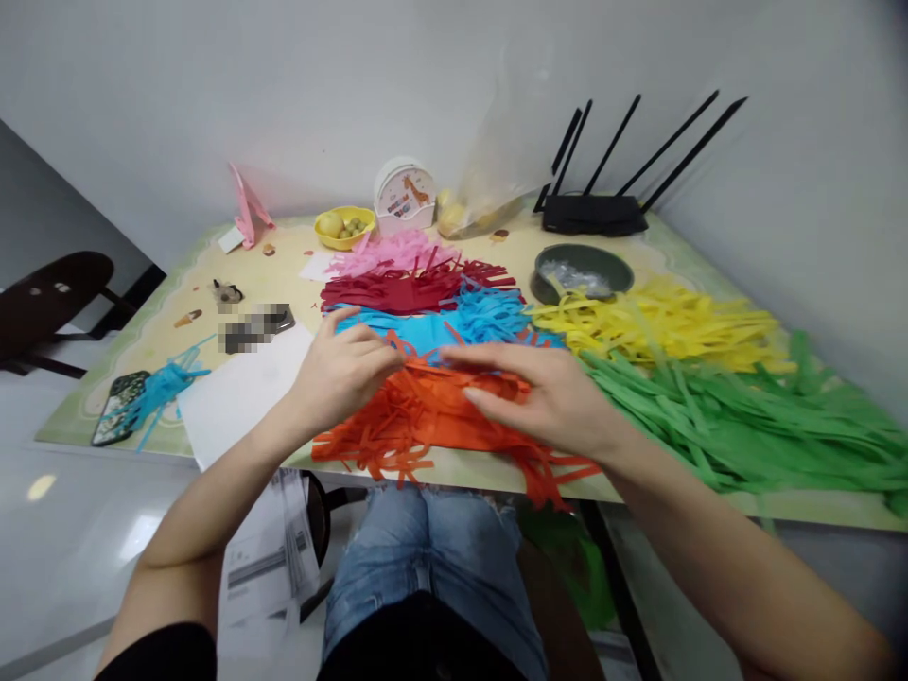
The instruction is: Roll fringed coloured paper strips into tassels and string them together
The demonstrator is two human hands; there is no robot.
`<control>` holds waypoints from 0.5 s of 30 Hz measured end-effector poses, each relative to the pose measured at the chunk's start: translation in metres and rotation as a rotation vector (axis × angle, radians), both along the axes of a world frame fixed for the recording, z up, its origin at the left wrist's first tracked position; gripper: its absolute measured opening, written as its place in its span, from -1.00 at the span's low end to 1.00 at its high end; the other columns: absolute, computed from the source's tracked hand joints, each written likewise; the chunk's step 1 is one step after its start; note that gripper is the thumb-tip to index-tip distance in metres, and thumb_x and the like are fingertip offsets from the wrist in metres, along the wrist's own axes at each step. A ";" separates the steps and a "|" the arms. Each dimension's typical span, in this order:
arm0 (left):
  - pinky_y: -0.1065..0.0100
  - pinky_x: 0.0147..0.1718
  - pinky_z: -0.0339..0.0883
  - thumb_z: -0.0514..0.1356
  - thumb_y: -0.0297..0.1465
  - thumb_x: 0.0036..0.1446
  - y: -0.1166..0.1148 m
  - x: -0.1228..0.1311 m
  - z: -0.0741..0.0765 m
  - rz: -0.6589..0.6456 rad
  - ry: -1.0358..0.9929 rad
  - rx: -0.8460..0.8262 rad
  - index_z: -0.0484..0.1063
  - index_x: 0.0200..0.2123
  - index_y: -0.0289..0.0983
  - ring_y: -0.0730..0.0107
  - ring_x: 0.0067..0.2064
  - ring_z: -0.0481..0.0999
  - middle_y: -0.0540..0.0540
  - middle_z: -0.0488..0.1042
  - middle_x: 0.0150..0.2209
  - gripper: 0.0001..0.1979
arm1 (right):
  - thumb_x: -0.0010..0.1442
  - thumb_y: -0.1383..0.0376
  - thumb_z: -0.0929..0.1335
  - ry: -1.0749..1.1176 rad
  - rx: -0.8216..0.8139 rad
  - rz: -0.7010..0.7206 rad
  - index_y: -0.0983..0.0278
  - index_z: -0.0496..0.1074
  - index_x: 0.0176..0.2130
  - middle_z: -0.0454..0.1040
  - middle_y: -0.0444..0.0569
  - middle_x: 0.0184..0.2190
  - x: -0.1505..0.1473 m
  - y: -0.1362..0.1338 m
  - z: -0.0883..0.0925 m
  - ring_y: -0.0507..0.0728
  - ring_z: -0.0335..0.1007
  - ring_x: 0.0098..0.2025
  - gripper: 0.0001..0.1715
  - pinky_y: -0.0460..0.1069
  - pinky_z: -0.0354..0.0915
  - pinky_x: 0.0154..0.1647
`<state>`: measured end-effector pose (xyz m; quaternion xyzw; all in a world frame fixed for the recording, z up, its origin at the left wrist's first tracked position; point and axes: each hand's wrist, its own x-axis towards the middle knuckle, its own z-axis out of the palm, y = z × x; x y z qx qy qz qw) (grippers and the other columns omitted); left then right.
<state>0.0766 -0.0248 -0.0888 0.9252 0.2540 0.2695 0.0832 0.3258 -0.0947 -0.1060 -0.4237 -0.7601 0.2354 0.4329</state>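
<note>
Orange paper fringe (426, 426) lies spread along the front edge of the table, directly below both hands. My left hand (347, 369) is closed in a pinch at its upper edge, with orange strips showing at the fingertips. Over the right part of the orange fringe is my right hand (550, 388), its fingers stretched out and the thumb apart. Just beyond the hands lie blue paper fringe (489, 314), dark red fringe (397, 291) and pink fringe (408, 253). Yellow fringe (681, 326) and long green fringe (730, 411) are heaped to the right.
A dark green bowl (620, 274) holds clear plastic. Behind it stands a black router (594, 216) with tall antennas. A yellow fruit dish (323, 236), a white giraffe-print holder (404, 194) and a plastic bag (489, 184) line the wall. White paper (234, 407) and a phone (117, 407) lie left.
</note>
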 end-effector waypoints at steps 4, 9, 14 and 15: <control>-0.22 0.37 0.04 0.25 -0.37 0.28 0.008 -0.002 -0.010 -0.055 -0.100 0.116 0.59 -0.22 -0.05 0.28 -0.09 0.65 0.01 0.69 -0.23 -0.89 | 0.26 0.06 0.41 0.130 -0.373 0.186 0.24 0.61 -0.06 0.68 0.05 -0.08 -0.003 0.022 0.007 0.22 0.63 -0.03 -0.62 0.11 0.48 0.03; -0.23 0.36 0.02 0.32 -0.35 0.22 0.013 -0.002 -0.028 -0.026 -0.205 0.153 0.60 -0.10 -0.02 0.19 -0.01 0.65 -0.01 0.69 -0.17 -0.82 | 0.18 -0.07 0.46 0.370 -0.565 0.299 0.30 0.53 -0.38 0.65 -0.02 -0.48 -0.026 0.031 -0.001 0.08 0.56 -0.41 -0.52 0.00 0.44 -0.21; -0.12 0.32 0.12 0.27 -0.38 0.26 0.015 0.016 -0.040 0.144 -0.436 0.251 0.63 -0.19 -0.06 0.24 -0.09 0.67 -0.02 0.70 -0.23 -0.87 | 0.15 -0.02 0.50 0.583 -0.405 0.246 0.29 0.54 -0.34 0.64 -0.08 -0.48 -0.043 0.035 -0.001 0.06 0.56 -0.39 -0.59 0.00 0.45 -0.15; -0.08 0.30 0.17 0.26 -0.37 0.27 0.015 0.021 -0.039 0.186 -0.494 0.210 0.64 -0.19 -0.08 0.25 -0.08 0.66 -0.03 0.70 -0.21 -0.87 | 0.14 -0.03 0.50 0.623 -0.376 0.253 0.28 0.54 -0.33 0.64 -0.08 -0.46 -0.044 0.039 0.001 0.07 0.58 -0.35 -0.59 0.01 0.46 -0.12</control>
